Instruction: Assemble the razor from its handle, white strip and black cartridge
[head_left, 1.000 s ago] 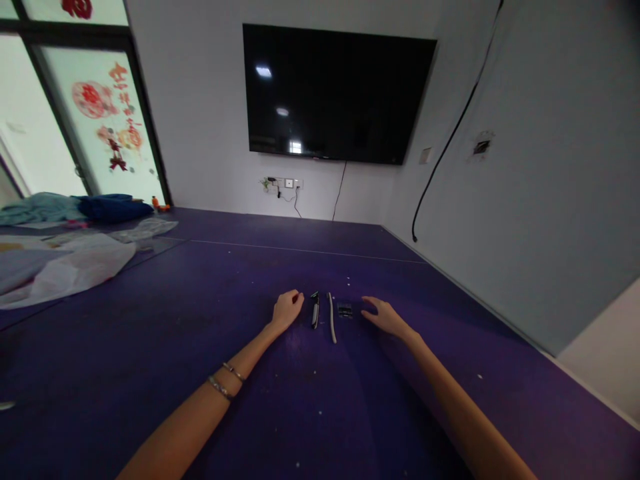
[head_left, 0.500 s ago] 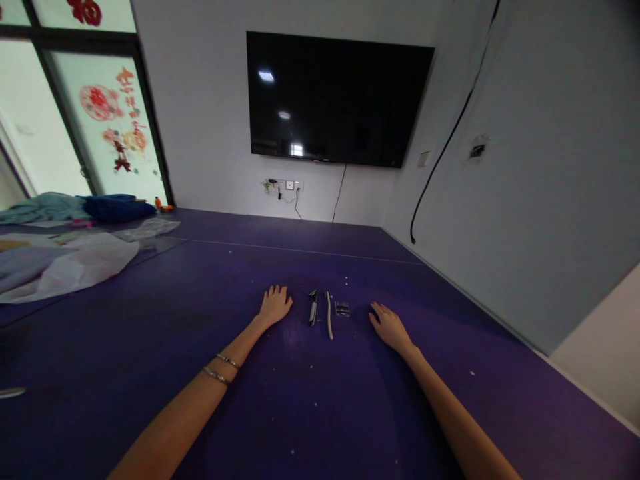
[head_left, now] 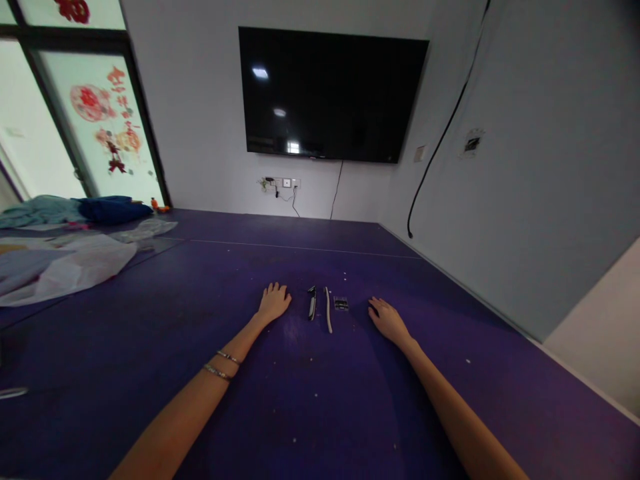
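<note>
My left hand (head_left: 274, 302) lies palm down on the purple surface (head_left: 210, 320), fingers slightly spread, holding nothing. Just right of it is a slim black-and-silver tool (head_left: 313, 305) with an angled head, like a razor. Beside that tool, a pale, slightly curved stick (head_left: 329, 313) with a darker far end points away from me. A small clear packet or case (head_left: 341, 304) with dark contents sits right of the stick; what is inside is too small to make out. Farther right, my right hand (head_left: 387, 319) rests flat with its fingers extended, touching only the surface.
Translucent plastic sheeting (head_left: 75, 267) and folded blue cloth (head_left: 113, 209) lie at the far left. A metallic object (head_left: 13, 393) shows at the left edge. White specks dot the surface. A black cable (head_left: 440, 140) hangs by the right wall; a television (head_left: 333, 93) is mounted ahead.
The view has shifted slightly, so the scene sits a little differently in the picture. Both hands and the small objects keep their places on the surface.
</note>
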A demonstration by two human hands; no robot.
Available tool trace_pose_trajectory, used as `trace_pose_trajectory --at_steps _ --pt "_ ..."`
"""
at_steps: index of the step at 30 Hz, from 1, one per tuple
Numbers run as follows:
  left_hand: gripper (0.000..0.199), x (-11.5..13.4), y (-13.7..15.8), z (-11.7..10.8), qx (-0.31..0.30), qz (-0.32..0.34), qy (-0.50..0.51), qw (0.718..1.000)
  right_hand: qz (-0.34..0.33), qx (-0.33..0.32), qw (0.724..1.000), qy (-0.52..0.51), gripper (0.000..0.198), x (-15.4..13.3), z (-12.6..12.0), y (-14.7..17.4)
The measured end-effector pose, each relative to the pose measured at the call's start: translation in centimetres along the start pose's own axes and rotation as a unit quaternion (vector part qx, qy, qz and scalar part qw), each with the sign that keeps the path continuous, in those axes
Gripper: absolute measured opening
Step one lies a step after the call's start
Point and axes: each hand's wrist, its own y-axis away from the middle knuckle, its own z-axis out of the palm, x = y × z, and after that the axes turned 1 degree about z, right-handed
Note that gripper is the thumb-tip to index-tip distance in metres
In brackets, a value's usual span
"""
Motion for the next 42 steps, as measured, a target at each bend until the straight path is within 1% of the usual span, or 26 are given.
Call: trace_pose_trajectory --at_steps 18,21,23,25,27,29,31,32,35,38,42 --pt "0.042 0.3 0.1 -0.5 -0.013 -0.010 0.020 1.000 0.002 0.010 1.000 -0.025 0.043 0.0 0.0 0.1" --pt "0.039 0.6 0.3 -1.2 0.014 -0.018 0.029 0.999 0.003 0.008 1.000 -0.017 0.043 -0.1 0.0 0.0" --pt "0.033 0.8 0.4 -1.9 0.042 -0.021 0.032 0.998 0.006 0.007 1.000 -0.012 0.043 -0.1 0.1 0.0" --pt "0.026 1.2 0.5 -2.8 0.057 -0.022 0.031 0.998 0.008 0.008 1.000 -0.011 0.043 -0.1 0.1 -0.1" --pt "0.021 1.9 0.3 -3.6 0.040 -0.027 0.033 0.998 0.006 0.012 1.000 -0.013 0.043 -0.1 0.2 0.0" --pt "0.017 2.7 0.0 -4.2 -0.014 -0.048 0.063 0.997 0.004 0.015 1.000 -0.014 0.043 -0.1 0.3 0.0" --pt "0.016 3.7 -0.4 -4.5 -0.070 -0.073 0.114 0.988 0.005 0.015 1.000 -0.014 0.043 -0.1 0.3 0.0" --pt "0.016 4.2 -0.6 -4.6 -0.085 -0.075 0.127 0.985 0.006 0.014 1.000 -0.014 0.043 -0.1 0.3 0.1" --pt "0.019 5.8 -1.0 -4.4 -0.105 -0.068 0.142 0.982 0.010 0.012 1.000 -0.016 0.044 -0.2 0.2 0.1" --pt "0.028 7.1 -1.1 -4.2 -0.124 -0.074 0.136 0.980 0.012 0.011 1.000 -0.020 0.043 -0.3 0.0 0.1" --pt "0.036 8.4 -1.2 -3.9 -0.114 -0.070 0.111 0.985 0.020 0.010 1.000 -0.021 0.042 -0.5 -0.2 0.2"
